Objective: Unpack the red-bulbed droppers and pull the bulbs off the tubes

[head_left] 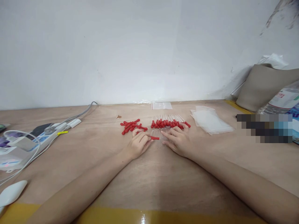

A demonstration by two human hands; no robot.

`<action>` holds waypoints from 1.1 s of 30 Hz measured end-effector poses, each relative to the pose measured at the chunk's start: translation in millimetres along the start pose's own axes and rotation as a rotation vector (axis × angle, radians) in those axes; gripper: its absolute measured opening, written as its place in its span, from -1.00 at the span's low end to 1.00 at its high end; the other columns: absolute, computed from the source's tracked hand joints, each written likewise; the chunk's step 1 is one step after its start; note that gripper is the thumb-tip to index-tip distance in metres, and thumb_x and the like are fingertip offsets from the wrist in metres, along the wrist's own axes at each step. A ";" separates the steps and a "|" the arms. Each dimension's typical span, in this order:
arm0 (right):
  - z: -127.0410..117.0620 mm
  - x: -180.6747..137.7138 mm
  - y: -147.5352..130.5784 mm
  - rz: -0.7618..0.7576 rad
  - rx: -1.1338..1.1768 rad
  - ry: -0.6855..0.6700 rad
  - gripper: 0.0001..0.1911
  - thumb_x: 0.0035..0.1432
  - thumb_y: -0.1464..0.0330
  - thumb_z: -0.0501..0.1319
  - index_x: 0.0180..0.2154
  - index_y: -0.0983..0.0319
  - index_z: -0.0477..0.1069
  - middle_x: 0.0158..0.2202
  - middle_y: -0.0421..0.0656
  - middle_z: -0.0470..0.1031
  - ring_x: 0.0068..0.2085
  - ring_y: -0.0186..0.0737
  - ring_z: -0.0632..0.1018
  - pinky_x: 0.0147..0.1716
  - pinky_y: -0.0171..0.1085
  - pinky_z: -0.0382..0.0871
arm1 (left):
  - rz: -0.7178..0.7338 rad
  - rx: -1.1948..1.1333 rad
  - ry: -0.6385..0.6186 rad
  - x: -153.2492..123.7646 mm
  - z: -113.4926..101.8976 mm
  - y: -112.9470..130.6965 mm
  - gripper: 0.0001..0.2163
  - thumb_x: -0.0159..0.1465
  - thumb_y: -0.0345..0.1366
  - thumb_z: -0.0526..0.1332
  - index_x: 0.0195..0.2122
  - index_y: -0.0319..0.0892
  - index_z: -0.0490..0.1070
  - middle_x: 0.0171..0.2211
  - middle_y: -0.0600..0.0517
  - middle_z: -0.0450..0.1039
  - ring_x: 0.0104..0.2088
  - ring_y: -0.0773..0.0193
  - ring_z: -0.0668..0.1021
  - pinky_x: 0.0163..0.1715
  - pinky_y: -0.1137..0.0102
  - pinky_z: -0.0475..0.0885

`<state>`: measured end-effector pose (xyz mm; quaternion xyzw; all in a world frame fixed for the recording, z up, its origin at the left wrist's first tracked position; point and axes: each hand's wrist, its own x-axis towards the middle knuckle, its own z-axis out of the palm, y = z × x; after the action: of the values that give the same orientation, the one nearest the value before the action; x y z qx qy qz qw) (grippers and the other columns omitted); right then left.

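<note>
My left hand (139, 143) is closed in a pinch on a red rubber dropper bulb (155, 138), whose open end points right. Facing it, my right hand (179, 140) grips a thin clear glass tube (164, 139) between thumb and fingers, its tip at or close to the bulb; whether it is inside I cannot tell. Under and between the hands lie several loose glass tubes (159, 145). Beyond my left hand is a pile of red bulbs (130, 125). A row of droppers with red bulbs fitted (166, 123) lies behind my right hand, tips toward the wall.
Clear zip bags (211, 120) lie stacked to the right, and a single bag (161, 105) is near the wall. A power strip (44, 137) with plugs and cables is at left, above a white computer mouse (12, 193). A grey container (263, 87) and water bottle (281, 101) stand at right.
</note>
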<state>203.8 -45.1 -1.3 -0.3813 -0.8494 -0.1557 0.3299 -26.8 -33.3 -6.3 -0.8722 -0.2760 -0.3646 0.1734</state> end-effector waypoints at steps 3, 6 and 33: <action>3.4 -0.6 -0.4 -0.003 0.013 0.004 -0.77 0.19 0.25 0.05 -0.22 0.09 0.46 -0.40 -0.22 0.46 -0.28 -0.29 0.35 -0.05 -0.08 -0.10 | -0.001 -0.013 0.012 3.0 -2.7 3.9 -0.96 0.22 -0.36 0.11 -0.38 -0.16 0.29 -0.39 0.07 0.47 -0.31 0.34 0.50 -0.09 0.27 0.18; 3.5 -0.5 -2.1 -0.018 0.009 -0.009 -0.76 0.20 0.26 0.04 -0.29 0.10 0.47 -0.44 -0.23 0.44 -0.28 -0.28 0.34 -0.04 -0.07 -0.12 | -0.047 -0.002 -0.062 10.8 -4.6 11.2 -0.81 0.22 -0.29 0.12 -0.15 -0.15 0.33 -0.21 -0.03 0.46 -0.15 0.23 0.46 -0.03 0.20 0.13; -1.6 -4.7 -3.3 -0.253 0.272 -0.045 -0.74 0.21 0.41 -0.03 -0.35 0.30 0.41 -0.56 -0.17 0.30 -0.45 -0.30 0.23 -0.44 -0.30 0.15 | 0.093 0.070 -0.323 22.6 -16.1 20.6 -0.81 0.28 -0.30 -0.03 -0.39 -0.17 0.32 -0.37 0.03 0.44 -0.17 0.22 0.41 0.04 0.10 0.00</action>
<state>204.3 -50.6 -3.3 -0.2268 -0.9110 -0.0709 0.3371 -9.8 -49.6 19.0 -0.9247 -0.2722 -0.2016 0.1736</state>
